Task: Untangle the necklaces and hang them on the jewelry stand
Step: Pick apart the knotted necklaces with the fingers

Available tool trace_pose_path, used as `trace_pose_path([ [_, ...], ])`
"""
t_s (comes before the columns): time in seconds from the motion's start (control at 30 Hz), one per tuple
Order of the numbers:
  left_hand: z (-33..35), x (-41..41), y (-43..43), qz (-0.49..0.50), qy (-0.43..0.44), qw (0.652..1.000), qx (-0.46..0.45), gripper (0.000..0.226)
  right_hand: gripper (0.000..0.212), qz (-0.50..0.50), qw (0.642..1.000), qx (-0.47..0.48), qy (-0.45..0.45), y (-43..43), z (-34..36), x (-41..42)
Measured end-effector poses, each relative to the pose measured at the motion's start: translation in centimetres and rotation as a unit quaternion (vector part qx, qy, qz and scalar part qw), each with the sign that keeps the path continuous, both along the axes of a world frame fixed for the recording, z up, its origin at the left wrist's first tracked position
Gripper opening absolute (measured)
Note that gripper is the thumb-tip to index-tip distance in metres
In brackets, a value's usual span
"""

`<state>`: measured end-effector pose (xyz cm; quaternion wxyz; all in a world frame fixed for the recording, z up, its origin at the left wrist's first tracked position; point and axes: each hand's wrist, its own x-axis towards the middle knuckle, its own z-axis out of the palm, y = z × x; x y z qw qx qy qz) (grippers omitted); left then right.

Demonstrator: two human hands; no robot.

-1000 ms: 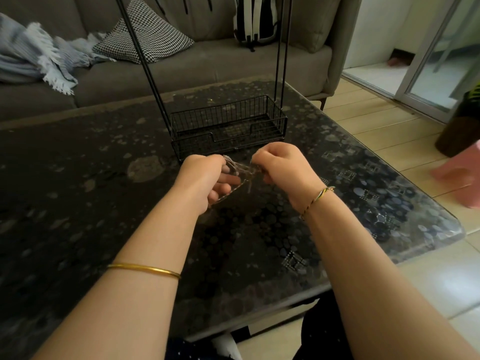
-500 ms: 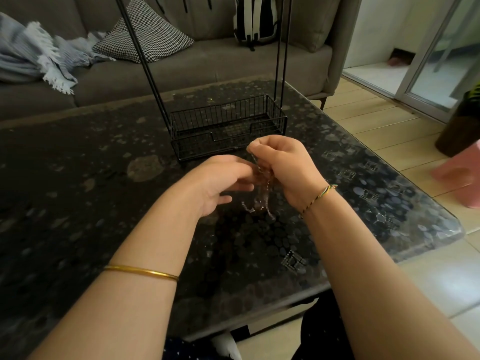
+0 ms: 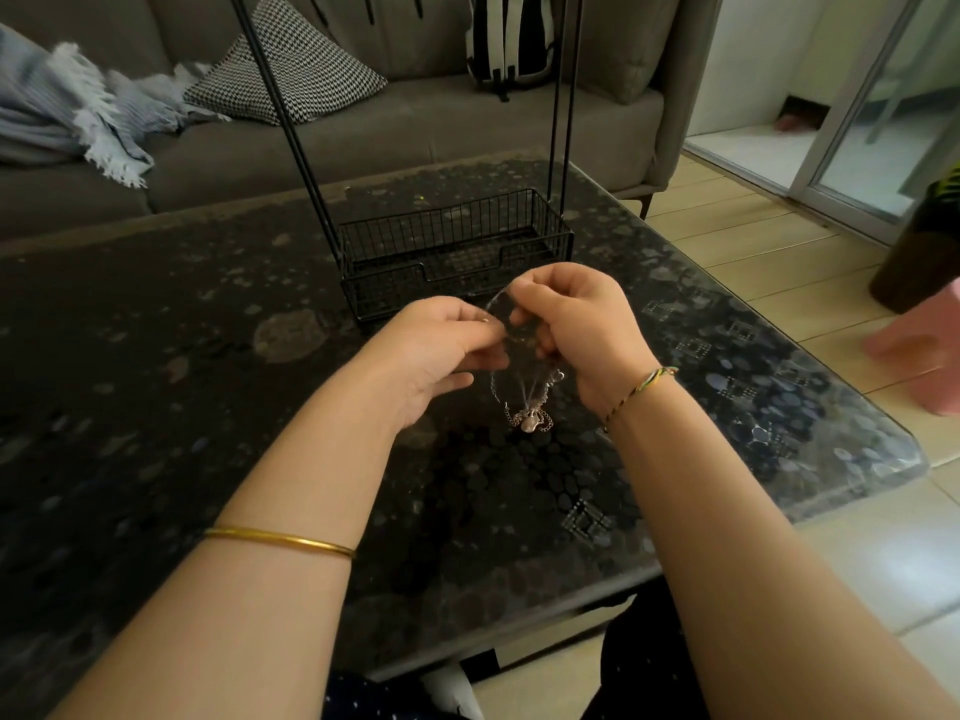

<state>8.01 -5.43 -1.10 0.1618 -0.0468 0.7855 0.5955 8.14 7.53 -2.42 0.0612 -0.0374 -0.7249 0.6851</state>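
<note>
A tangle of thin silver necklaces [image 3: 529, 407] with a small pale pendant hangs between my hands above the dark table. My right hand [image 3: 576, 330] pinches the chains at the top, fingers curled. Just to its left, my left hand [image 3: 441, 345] pinches a strand with thumb and forefinger. The black wire jewelry stand [image 3: 452, 252] is directly behind my hands; its basket base sits on the table and its thin uprights rise out of the frame. The stand's top bars are out of view.
The dark patterned glass table [image 3: 156, 381] spreads left and toward me. A grey sofa [image 3: 363, 132] with a checked cushion, a blue throw and a backpack is behind it. A pink stool [image 3: 924, 350] and a dark pot stand on the floor at right.
My right hand lifted the necklace bundle up, so the chains now dangle with the pendant low. My left hand shifted from gripping the bundle to pinching one strand beside the right hand.
</note>
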Motion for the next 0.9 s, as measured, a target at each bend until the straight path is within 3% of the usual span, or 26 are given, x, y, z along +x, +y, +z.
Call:
trace_pose_path([
  [0.33,0.6,-0.2,0.0,0.124,0.051,0.986,0.101,0.014,0.012,0.057,0.992,0.103,-0.055,0.0,-0.5,-0.1],
  [0.47,0.9,-0.3,0.0,0.176,0.051,0.971,0.15,0.013,0.021,0.051,0.984,0.157,-0.062,-0.2,-1.0,-0.4],
  [0.7,0.4,-0.9,-0.9,0.237,0.133,0.961,0.053,0.007,0.027,0.006,0.963,0.261,-0.073,0.3,-1.9,-0.8],
  [0.77,0.2,-1.2,-1.2,0.249,0.176,0.952,0.006,0.006,0.026,0.014,0.97,0.227,-0.091,0.2,-1.9,-1.0],
  [0.9,0.3,-1.4,-2.0,0.269,0.229,0.932,-0.083,0.007,0.012,0.066,0.981,-0.05,-0.177,0.1,-0.8,-0.5],
])
